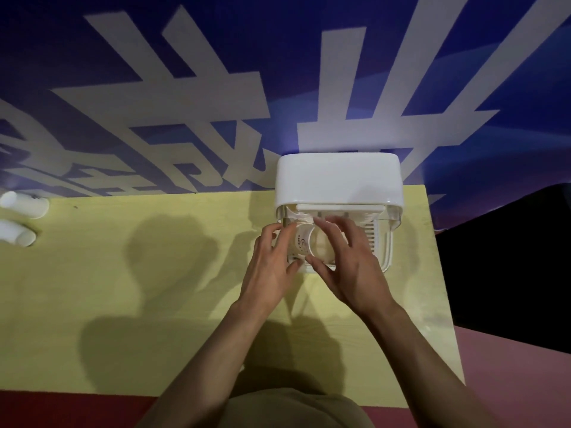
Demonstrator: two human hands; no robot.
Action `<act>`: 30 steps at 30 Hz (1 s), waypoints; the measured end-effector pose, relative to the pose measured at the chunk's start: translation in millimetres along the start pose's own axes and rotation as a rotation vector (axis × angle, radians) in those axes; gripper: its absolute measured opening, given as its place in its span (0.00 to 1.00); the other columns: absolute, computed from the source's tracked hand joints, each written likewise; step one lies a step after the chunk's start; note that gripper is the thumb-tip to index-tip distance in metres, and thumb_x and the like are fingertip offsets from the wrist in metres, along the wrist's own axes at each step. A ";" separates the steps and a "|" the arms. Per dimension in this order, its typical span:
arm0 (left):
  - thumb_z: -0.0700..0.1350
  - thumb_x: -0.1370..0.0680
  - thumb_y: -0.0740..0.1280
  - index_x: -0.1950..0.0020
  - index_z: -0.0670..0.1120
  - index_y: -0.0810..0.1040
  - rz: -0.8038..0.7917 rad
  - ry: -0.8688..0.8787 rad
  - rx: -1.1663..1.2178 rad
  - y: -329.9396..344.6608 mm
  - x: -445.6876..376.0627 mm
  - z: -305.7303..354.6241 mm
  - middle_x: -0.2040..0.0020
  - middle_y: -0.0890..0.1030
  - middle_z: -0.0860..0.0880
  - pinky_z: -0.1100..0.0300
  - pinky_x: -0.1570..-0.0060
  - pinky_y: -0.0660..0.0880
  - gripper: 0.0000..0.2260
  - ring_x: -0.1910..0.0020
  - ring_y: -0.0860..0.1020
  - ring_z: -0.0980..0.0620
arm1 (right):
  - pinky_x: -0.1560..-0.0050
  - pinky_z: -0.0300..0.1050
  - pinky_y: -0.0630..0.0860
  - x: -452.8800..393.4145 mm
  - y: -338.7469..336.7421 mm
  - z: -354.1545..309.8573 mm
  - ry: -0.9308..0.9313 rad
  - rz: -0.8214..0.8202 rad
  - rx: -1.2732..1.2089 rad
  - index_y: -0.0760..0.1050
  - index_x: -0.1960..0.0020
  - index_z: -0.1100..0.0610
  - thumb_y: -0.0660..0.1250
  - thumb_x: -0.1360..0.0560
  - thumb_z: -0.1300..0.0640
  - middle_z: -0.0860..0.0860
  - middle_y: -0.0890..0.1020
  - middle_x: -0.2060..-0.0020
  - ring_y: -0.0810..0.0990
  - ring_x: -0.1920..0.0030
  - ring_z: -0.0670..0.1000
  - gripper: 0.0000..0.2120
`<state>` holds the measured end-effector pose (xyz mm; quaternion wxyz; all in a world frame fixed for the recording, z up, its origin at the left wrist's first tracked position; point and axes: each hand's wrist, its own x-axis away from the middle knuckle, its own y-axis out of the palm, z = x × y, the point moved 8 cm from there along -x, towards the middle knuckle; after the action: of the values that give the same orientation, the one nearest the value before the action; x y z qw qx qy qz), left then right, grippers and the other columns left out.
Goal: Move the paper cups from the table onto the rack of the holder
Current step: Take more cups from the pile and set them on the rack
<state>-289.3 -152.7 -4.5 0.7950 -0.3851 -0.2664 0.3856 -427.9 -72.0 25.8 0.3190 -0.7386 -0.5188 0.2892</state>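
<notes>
So the cup in play (319,250) is sitting on its side in the front tray part of the holder (338,180), mouth facing the person, and there's a second round rim with some print on it (301,244) tucked just to its left. Can't tell whether that's another cup nested behind or part of the same one, the hands cover too much.

Both hands are right on it. The left hand (272,267) comes in from the left with fingers curled around the edge of the cup and the tray's corner, thumb low by the front lip. The right hand (349,261) is draped over the top and right side, fingers spread and bent down onto the cup, thumb pressed near the bottom rim. So neither hand is loose, both are clamped on that cup.

The holder itself is white with a rounded lid on top and a slotted rack (372,237) showing on the right side, parked at the far right end of the yellow table (123,304).

Way over at the left edge, two more paper cups lie on their sides, one further back (26,203) and one nearer (17,234), well apart from the holder. Behind it all is a blue wall with big white characters (185,103).
</notes>
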 end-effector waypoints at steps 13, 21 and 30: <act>0.49 0.21 0.72 0.24 0.53 0.66 0.068 -0.100 0.031 -41.9 34.4 -51.8 0.30 0.67 0.52 0.59 0.34 0.71 0.28 0.31 0.70 0.52 | 0.31 0.58 0.71 -21.1 66.3 4.4 0.025 -0.175 0.228 0.72 0.26 0.57 0.77 0.27 0.49 0.58 0.75 0.30 0.74 0.32 0.62 0.33; 0.49 0.21 0.72 0.24 0.54 0.65 0.059 -0.138 0.039 -56.1 59.5 -87.4 0.31 0.67 0.52 0.58 0.34 0.70 0.28 0.32 0.70 0.52 | 0.40 0.61 0.77 -16.9 58.8 -9.5 0.059 -0.100 0.219 0.72 0.28 0.60 0.81 0.30 0.51 0.62 0.74 0.31 0.72 0.35 0.65 0.35; 0.51 0.21 0.71 0.25 0.57 0.67 0.071 -0.173 0.110 -93.4 68.9 -167.5 0.31 0.67 0.55 0.59 0.36 0.73 0.26 0.34 0.71 0.54 | 0.40 0.58 0.77 3.0 92.7 -109.3 -0.013 -0.034 0.195 0.76 0.32 0.59 0.75 0.23 0.51 0.57 0.77 0.36 0.74 0.38 0.61 0.23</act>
<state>-91.9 -202.4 -13.5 0.7749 -0.3150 -0.2988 0.4594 -290.2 -111.7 22.8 0.3909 -0.6932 -0.5027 0.3376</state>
